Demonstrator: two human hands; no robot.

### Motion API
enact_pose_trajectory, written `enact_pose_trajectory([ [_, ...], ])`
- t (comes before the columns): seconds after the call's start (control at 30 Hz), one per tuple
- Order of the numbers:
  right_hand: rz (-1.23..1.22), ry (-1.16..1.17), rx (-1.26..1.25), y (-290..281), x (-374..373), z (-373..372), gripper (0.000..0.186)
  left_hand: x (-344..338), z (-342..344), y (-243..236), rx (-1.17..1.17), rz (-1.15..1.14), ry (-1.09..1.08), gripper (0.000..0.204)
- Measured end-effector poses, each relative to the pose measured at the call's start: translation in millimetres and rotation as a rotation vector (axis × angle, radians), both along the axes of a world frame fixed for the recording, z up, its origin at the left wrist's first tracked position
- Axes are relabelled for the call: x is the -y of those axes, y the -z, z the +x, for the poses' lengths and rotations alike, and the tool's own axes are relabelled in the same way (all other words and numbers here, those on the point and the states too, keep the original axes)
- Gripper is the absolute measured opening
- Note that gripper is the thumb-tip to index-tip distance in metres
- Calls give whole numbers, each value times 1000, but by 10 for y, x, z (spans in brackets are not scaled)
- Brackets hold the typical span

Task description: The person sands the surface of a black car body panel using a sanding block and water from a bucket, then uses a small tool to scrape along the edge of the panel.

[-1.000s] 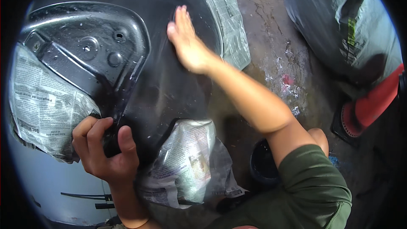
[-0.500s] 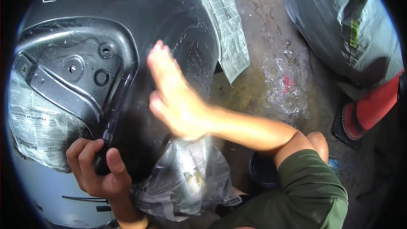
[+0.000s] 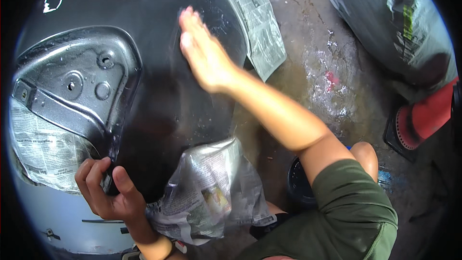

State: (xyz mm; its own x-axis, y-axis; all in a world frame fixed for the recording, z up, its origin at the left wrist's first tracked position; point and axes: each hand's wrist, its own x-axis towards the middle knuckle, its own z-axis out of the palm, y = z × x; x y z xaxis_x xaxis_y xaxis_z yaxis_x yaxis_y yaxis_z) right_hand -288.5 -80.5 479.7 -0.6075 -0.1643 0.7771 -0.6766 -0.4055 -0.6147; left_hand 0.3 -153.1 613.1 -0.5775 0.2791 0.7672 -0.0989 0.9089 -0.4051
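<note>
A wet black vehicle body panel [image 3: 159,91] fills the left half of the view. My right hand [image 3: 204,50] lies flat on its upper right part, fingers stretched out; whether anything is under the palm is hidden. At the panel's lower edge is my left hand [image 3: 113,190], fingers bent against the rim and thumb held apart, with the panel's dark corner between them. To the left a recess [image 3: 72,62] with round holes is pressed into the panel, dotted with water drops.
Newspaper masking covers the panel's right edge [image 3: 260,19], its lower end [image 3: 211,192] and the recess's left side [image 3: 43,139]. A dark bucket [image 3: 301,183] stands by my knee. Farther right are a grey cover [image 3: 385,29] and a red stand [image 3: 426,110] on the wet concrete floor [image 3: 317,67].
My right hand has slid up the panel, away from me. My left hand stays at the lower rim. The view has shifted slightly.
</note>
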Motion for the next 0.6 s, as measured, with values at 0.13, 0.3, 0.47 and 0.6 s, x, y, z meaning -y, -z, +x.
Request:
enact_pose_trajectory([
  [0.13, 128, 107, 76, -61, 298, -134, 75, 48, -5, 9, -22, -34, -31, 31],
  [0.3, 287, 52, -119, 136, -1, 446, 75, 0, 18, -49, -33, -49, -49, 31],
  [0.47, 246, 79, 66, -18, 201, -51, 76, 41, -52, 17, -33, -47, -27, 32],
  [0.6, 297, 31, -164, 243, 46, 548, 77, 19, 27, -36, -34, -47, -34, 32],
])
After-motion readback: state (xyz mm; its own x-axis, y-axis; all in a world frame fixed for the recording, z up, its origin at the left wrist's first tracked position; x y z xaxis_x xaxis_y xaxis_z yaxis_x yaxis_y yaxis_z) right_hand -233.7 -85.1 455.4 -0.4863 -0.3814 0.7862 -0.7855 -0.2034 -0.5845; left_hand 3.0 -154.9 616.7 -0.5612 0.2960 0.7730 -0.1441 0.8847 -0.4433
